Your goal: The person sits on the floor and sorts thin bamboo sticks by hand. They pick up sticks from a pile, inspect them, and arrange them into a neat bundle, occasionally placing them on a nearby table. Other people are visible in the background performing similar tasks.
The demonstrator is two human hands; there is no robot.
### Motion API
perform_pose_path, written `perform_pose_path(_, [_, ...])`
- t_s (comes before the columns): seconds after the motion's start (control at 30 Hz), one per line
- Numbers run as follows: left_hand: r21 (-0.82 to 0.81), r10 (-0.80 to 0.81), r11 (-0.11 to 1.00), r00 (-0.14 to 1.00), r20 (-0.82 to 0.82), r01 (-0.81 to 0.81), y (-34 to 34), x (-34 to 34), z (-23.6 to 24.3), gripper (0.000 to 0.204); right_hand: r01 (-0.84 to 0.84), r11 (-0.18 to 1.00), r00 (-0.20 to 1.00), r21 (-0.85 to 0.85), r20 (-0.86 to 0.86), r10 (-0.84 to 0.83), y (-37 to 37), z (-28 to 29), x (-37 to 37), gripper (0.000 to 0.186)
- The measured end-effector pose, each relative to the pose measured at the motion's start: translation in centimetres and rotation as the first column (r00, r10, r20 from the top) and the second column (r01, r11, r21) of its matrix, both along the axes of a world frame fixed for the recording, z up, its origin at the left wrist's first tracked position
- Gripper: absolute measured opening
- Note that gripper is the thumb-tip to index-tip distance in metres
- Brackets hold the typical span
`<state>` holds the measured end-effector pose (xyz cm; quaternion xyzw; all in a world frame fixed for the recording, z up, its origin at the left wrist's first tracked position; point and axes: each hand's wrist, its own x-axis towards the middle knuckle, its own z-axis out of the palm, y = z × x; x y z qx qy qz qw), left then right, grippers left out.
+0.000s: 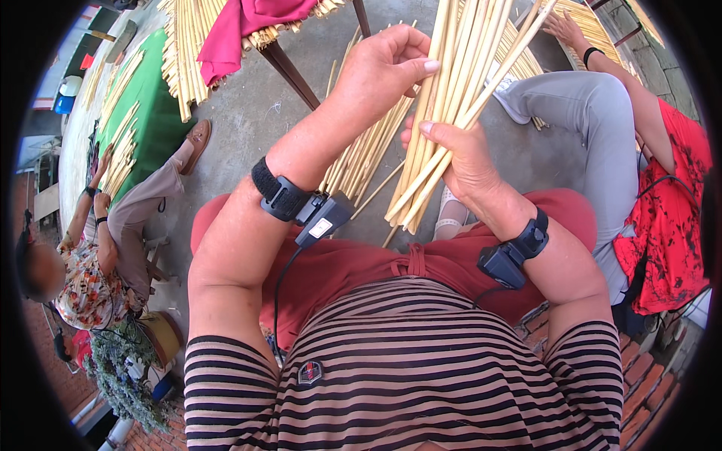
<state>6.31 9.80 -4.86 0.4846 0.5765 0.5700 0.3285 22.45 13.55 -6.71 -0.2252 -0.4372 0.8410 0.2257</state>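
A bundle of long, pale yellow reed stalks (456, 83) stands tilted in front of me, its upper ends running out past the top edge. My right hand (462, 154) wraps round the lower part of the bundle, thumb across the front. A few stalks cross the others at a slant there. Higher up, my left hand (398, 64) is closed at the bundle's left edge, its fingers curled and the thumb tip against the outer stalks. What exactly lies between those fingers is partly hidden. Both wrists wear black straps with small dark boxes.
More stalks (368, 154) lie beyond my knees. A table at upper left carries stalks and a pink cloth (244, 34). Farther left, a person sits by a green cloth (154, 98) with stalks. At right, a person in a red top (669, 218) reaches toward other stalks (583, 26).
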Motion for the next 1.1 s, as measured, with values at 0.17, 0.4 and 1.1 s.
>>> perform_pose_path(0.17, [-0.106,-0.095,0.991,0.985,-0.144,0.080,-1.0,-0.4,1.5,0.023,0.030,0.993,1.000,0.118,-0.006,-0.030,0.8,0.3,0.3,0.023])
perform_pose_path(0.4, [-0.704,-0.368,0.669,0.929,-0.035,0.239,-5.3,-8.0,-6.2,0.027,0.134,0.925,0.977,0.355,-0.202,-0.064,5.5,3.3,2.0,0.034])
perform_pose_path(1.1, [-0.819,0.084,0.152,0.833,-0.547,-0.553,-14.4,-5.3,-32.8,0.032,0.485,0.806,0.874,0.338,-0.222,-0.432,5.8,6.9,0.3,0.041])
